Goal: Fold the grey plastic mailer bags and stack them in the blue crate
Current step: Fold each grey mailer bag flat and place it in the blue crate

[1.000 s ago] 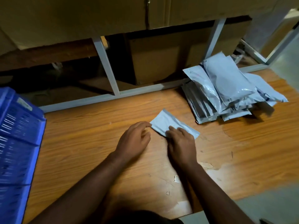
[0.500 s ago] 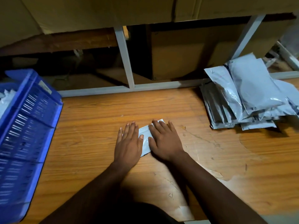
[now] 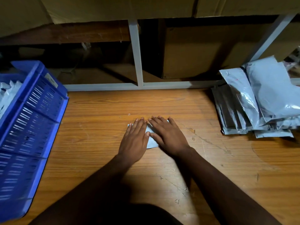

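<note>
At table centre, I have left hand (image 3: 135, 140) and right hand (image 3: 167, 135) flat, fingers straight, pressing the bag (image 3: 151, 140). I'd sweep outward to set the crease, probably folded small already, then carry it to the crate (image 3: 40, 111) at nine o'clock.

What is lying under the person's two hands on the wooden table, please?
A small folded grey mailer bag lies flat beneath the left hand and right hand, both pressing it with straight fingers. Only its middle strip and corners show; the rest is covered by the hands.
</note>
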